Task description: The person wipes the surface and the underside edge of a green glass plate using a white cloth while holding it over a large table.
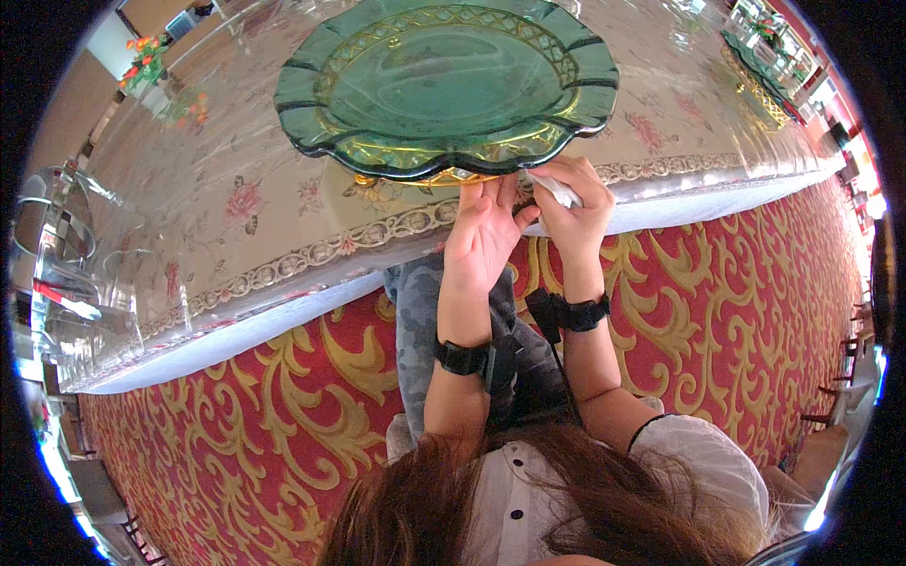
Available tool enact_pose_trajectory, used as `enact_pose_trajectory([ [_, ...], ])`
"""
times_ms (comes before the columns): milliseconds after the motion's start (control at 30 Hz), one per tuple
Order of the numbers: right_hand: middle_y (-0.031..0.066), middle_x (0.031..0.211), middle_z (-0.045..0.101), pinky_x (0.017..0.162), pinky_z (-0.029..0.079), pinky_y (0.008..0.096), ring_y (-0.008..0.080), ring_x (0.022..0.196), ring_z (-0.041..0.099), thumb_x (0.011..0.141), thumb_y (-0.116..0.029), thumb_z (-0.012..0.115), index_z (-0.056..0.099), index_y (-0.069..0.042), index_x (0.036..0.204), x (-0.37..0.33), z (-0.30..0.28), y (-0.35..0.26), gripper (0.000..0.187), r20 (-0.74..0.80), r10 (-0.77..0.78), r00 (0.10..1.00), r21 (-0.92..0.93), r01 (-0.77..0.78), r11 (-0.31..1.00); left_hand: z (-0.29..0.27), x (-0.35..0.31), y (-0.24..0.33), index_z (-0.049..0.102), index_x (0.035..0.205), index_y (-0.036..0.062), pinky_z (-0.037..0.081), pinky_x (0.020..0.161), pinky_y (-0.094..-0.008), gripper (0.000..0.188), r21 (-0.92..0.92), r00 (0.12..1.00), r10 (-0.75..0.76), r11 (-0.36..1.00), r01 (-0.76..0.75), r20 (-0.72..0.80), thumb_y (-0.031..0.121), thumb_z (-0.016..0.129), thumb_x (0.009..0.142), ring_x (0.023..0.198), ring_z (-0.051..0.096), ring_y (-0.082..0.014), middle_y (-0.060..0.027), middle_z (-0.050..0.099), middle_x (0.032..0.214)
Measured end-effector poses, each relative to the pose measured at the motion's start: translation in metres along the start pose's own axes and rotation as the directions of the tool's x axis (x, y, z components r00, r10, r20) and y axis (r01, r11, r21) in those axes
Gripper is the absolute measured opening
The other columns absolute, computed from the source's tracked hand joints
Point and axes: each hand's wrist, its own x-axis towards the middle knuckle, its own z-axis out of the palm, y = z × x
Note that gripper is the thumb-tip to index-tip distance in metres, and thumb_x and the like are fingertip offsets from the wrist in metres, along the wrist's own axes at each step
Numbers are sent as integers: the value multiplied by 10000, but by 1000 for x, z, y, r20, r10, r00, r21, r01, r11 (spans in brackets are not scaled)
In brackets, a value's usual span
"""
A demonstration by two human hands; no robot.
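Observation:
A large green glass plate [444,85] with a scalloped rim sits on the table in front of me, with a gold lattice stand [453,177] showing beneath its near edge. My left hand [481,241] is palm up at that near edge. Its fingers stretch out, and the tips pass under the rim, so whether they touch the plate is hidden. Just beside it, my right hand [580,203] pinches a crumpled white tissue [559,189] close against the underside of the rim.
A clear plastic sheet covers the floral tablecloth [236,250]. Another green plate [760,80] stands at the far right. Orange flowers [143,61] are at the far left. Clear glassware [52,226] and a red-and-white item [68,300] lie near the left end. Patterned red carpet [311,377] is below.

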Motion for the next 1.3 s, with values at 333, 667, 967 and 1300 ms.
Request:
enact_pose_trajectory([
  [333,72,896,708,769,503,309,208,836,649,629,41,690,731,-57,846,-3,2,-1,241,-88,-12,996,87,20,996,-3,-1,-2,405,1378,198,361,922,-392,494,-5,999,15,1000,-15,28,326,485,908,1308,346,-169,0,374,1443],
  [667,44,898,713,756,496,310,212,827,638,639,7,733,723,-78,852,1,-1,0,230,47,-152,987,-49,154,987,-5,0,0,419,1354,189,355,918,-371,475,4,998,5,1000,-5,59,350,484,912,1257,370,-157,-3,403,1398],
  [967,45,920,724,728,504,312,214,780,632,652,-9,725,729,-93,861,1,-3,-16,226,160,-67,985,-55,77,995,-2,0,5,437,1318,169,337,930,-354,463,-24,997,-12,1000,13,75,347,504,896,1219,398,-159,-12,426,1358],
  [1300,33,907,725,721,509,317,215,770,632,616,23,703,723,-88,807,2,-3,-11,222,170,-139,975,-70,153,986,-3,0,6,423,1317,158,350,883,-348,486,-2,998,-27,1000,27,61,367,497,884,1200,402,-159,1,412,1354],
])
